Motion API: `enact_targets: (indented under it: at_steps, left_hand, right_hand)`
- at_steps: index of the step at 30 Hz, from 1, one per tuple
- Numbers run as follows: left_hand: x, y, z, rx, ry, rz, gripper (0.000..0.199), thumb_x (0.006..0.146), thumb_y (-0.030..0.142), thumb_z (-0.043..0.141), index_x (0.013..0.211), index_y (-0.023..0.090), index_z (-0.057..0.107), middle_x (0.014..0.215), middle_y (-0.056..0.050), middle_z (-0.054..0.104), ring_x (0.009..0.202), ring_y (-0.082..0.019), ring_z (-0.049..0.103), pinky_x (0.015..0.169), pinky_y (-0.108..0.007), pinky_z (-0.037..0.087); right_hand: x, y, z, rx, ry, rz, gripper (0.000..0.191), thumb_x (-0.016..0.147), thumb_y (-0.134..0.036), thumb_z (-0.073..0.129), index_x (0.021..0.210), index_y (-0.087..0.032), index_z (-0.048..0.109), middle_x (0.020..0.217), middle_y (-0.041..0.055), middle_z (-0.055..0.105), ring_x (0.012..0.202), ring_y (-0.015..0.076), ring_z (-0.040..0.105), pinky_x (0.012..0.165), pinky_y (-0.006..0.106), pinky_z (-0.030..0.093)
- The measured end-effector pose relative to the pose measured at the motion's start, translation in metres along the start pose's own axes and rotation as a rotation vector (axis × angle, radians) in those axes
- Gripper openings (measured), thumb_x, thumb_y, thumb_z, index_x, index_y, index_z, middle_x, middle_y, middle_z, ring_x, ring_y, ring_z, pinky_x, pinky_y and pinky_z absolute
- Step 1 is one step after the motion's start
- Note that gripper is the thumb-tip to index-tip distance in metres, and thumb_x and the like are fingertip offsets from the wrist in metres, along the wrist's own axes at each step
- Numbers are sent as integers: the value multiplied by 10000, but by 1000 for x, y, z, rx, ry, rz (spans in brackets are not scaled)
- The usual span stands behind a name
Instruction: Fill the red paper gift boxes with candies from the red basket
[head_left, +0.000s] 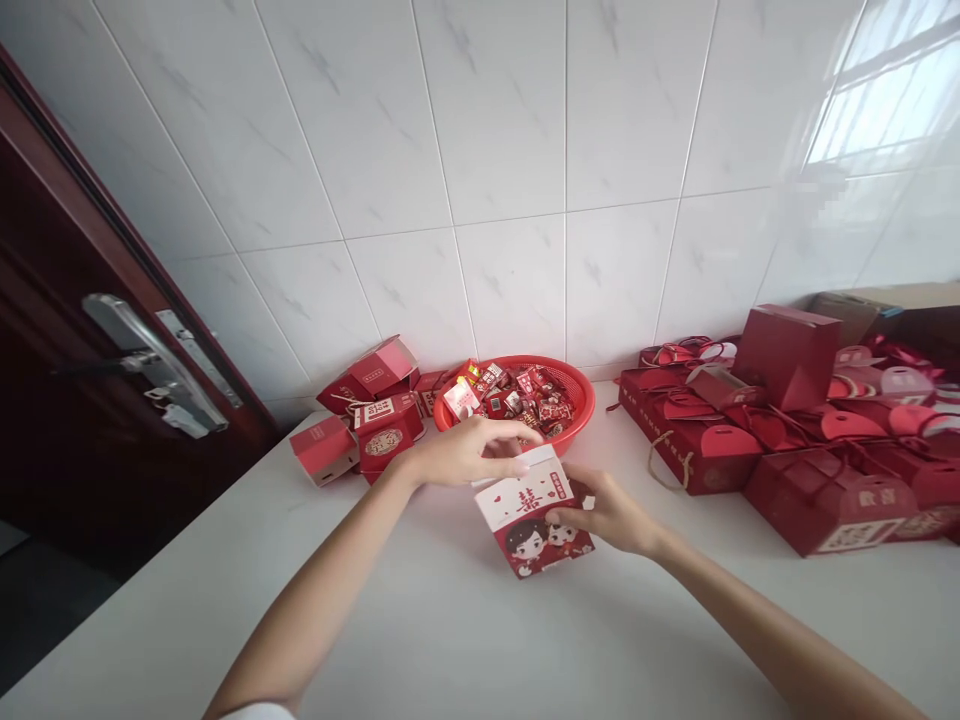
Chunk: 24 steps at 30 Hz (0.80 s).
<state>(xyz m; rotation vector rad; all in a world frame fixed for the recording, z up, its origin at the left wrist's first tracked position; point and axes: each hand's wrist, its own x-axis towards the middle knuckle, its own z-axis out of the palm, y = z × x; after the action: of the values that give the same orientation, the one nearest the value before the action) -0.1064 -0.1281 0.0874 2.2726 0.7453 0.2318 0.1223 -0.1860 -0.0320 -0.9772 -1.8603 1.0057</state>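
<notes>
A red and white gift box [529,505] with two cartoon figures and a red character on its front is held upright, slightly tilted, above the white table. My right hand [611,510] grips its right side, thumb across the front. At the top edge, my left hand [476,452] has its thumb on the near side of the white flap and its fingers reaching over behind; the fingertips are partly hidden. Just beyond the box stands a red plastic basket [589,405] full of small wrapped sweets [517,395].
Several red boxes [386,430] are grouped left of the basket. On the right, many red gift boxes [832,490] with cord handles crowd together, one tall plain box [787,355] on top. A tiled wall [510,280] runs behind; a dark door [90,400] is at left.
</notes>
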Motion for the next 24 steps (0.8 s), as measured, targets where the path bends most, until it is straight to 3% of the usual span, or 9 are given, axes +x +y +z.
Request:
enact_targets:
  at_steps: [4,8,12,15,19,22,24]
  left_hand:
    - [-2,-29,4,-246,69,-50,312,900,449,660,1004,167,744,1002,-65,753,943,-205,672,817,-290,496]
    - [4,-44,22,-515,149,-138,404,785,438,786,1063,155,709,860,-43,738,798,-177,662,753,-287,497]
    - [9,-54,32,-710,107,-218,466,704,432,843,1059,171,694,833,-27,725,735,-160,654,693,-266,481]
    - [7,-54,33,-728,121,-199,436,718,435,834,1047,183,701,858,-34,726,757,-166,653,688,-263,477]
    - [1,-45,28,-653,125,-117,399,795,458,780,1090,196,716,948,-52,734,851,-180,657,757,-275,486]
    - [-4,-36,20,-534,99,-59,422,859,506,708,1155,205,714,1027,-69,735,966,-207,659,838,-300,491]
    - [-3,-33,12,-436,119,-33,429,903,531,644,1177,207,708,1026,-72,737,997,-214,658,876,-318,494]
  right_hand:
    - [1,19,8,116,52,-3,491,839,-523,733,1182,-180,661,1049,73,743,866,217,682,781,336,554]
    - [2,32,25,180,49,14,519,848,-563,710,1174,-165,640,1079,96,741,911,230,690,795,346,568]
    - [-1,33,26,144,19,30,555,840,-571,714,1193,-154,613,1052,95,733,885,216,684,786,339,565]
    - [-2,23,13,111,17,-36,571,874,-615,647,1224,-167,602,1073,94,719,861,195,672,779,328,554]
    - [12,4,-18,26,241,-72,505,951,-634,490,1081,-173,651,996,91,712,757,172,649,699,307,537]
    - [42,-6,-45,-198,375,-57,331,941,-493,557,943,-181,668,861,66,711,739,183,647,689,302,522]
    - [68,-8,-59,-415,337,14,187,924,-342,573,922,-185,674,905,60,731,812,195,666,750,303,522]
